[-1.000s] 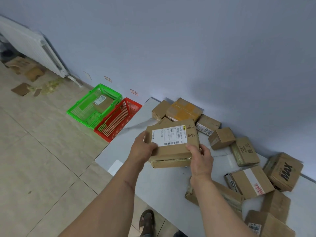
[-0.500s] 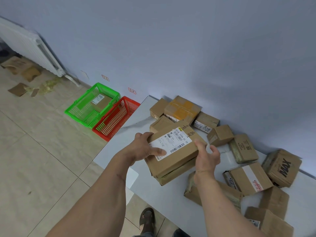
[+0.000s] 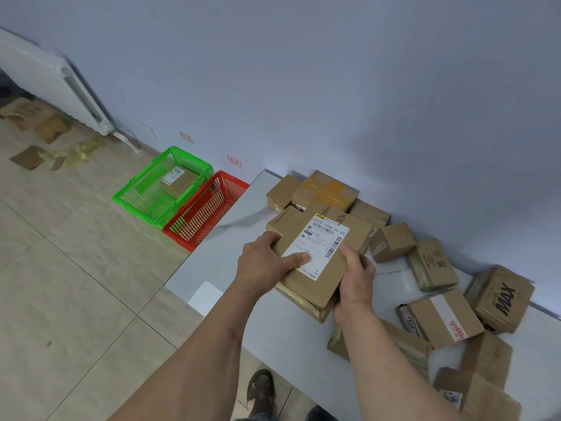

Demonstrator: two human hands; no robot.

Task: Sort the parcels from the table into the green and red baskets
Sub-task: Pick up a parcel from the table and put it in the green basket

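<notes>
While both hands clamp a flat cardboard parcel (image 3: 315, 259) above the near part of the white table (image 3: 218, 268), the left hand (image 3: 267, 262) lays its thumb across the shipping label (image 3: 323, 246) and the right hand (image 3: 356, 279) curls round the near right edge. Other brown boxes (image 3: 437, 264) crowd the table along the wall. On the floor beyond the table's left end stand the red basket (image 3: 209, 208) and the green basket (image 3: 161, 186), which holds one labelled parcel (image 3: 179, 180)
</notes>
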